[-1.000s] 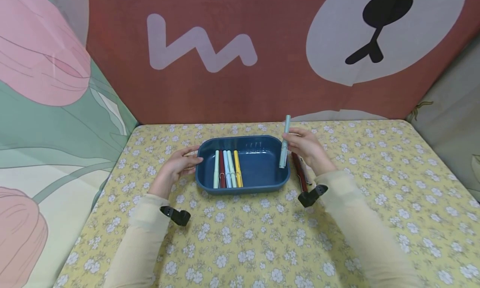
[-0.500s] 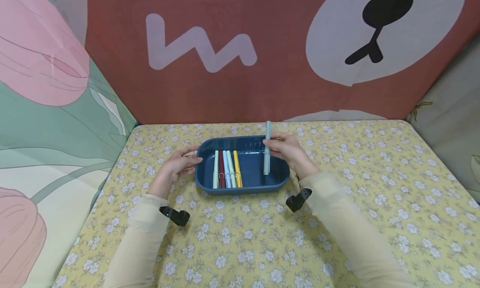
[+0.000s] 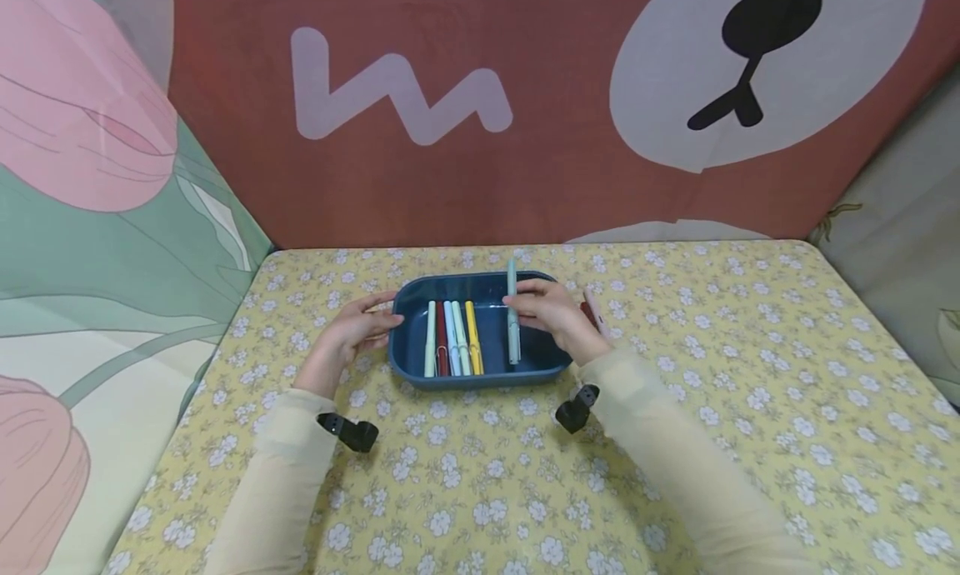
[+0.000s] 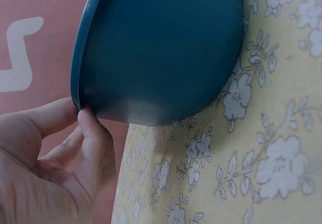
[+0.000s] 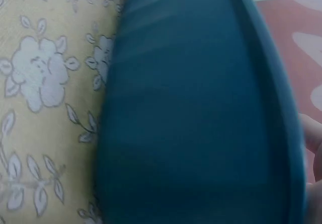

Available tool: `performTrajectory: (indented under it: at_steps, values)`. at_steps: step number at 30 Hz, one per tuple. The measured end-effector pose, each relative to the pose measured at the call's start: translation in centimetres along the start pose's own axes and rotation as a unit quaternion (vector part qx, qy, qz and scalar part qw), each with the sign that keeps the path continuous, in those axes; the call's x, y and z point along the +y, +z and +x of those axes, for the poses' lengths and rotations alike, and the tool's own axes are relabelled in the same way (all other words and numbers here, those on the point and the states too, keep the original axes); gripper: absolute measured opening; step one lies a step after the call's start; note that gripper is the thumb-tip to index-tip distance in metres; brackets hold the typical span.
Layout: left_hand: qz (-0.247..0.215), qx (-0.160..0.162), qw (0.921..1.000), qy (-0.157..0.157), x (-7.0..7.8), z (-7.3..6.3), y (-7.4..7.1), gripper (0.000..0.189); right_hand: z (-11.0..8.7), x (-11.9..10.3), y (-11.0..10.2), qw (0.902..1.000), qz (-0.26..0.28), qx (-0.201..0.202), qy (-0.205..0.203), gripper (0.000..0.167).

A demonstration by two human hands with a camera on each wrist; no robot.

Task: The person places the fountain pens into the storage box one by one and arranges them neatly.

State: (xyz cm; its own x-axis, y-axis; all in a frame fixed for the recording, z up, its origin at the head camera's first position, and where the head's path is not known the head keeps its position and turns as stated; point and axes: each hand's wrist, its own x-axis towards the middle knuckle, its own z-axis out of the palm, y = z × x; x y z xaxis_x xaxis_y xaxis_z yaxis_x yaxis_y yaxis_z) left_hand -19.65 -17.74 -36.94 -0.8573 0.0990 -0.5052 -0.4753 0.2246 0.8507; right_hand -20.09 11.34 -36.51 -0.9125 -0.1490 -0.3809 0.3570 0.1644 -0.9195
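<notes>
We see the blue tray [image 3: 480, 382] near the back edge of the table [image 3: 480, 492]. At its left edge, our left hand [image 3: 356, 329] pinches the rim between thumb and fingers. Our right hand [image 3: 549, 310], fingers closed on it, holds a pale blue-green pen [image 3: 513, 342] over the tray's right half, its upper end toward the back edge; we cannot tell whether it touches the floor of the tray. Along the left half, from the left edge inward, we have a light green pen [image 3: 431, 342], a dark red pen [image 3: 442, 346], a light blue pen [image 3: 451, 333], a pale green pen [image 3: 460, 329] and a yellow pen [image 3: 472, 333]. Just outside the right edge lies a pale pink pen [image 3: 595, 310], partly hidden by our right arm.
</notes>
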Motion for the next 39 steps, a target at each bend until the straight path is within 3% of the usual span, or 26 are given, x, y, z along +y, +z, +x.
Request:
performTrajectory:
  at_steps: [8,20,39]
  values:
    - [0.000,-0.002,1.0000,-0.001,0.0,0.0,0.0,0.062,0.4,0.5,1.4,0.9996,-0.010,-0.024,0.013,0.052]
    - [0.003,0.000,1.0000,-0.001,0.0,0.0,0.0,0.062,1.0,1.4,3.0,0.9989,-0.027,-0.023,0.031,0.048]
    - [0.004,0.004,1.0000,-0.005,0.0,0.0,0.0,0.061,1.3,2.0,3.3,0.9962,-0.051,-0.045,0.055,0.047]
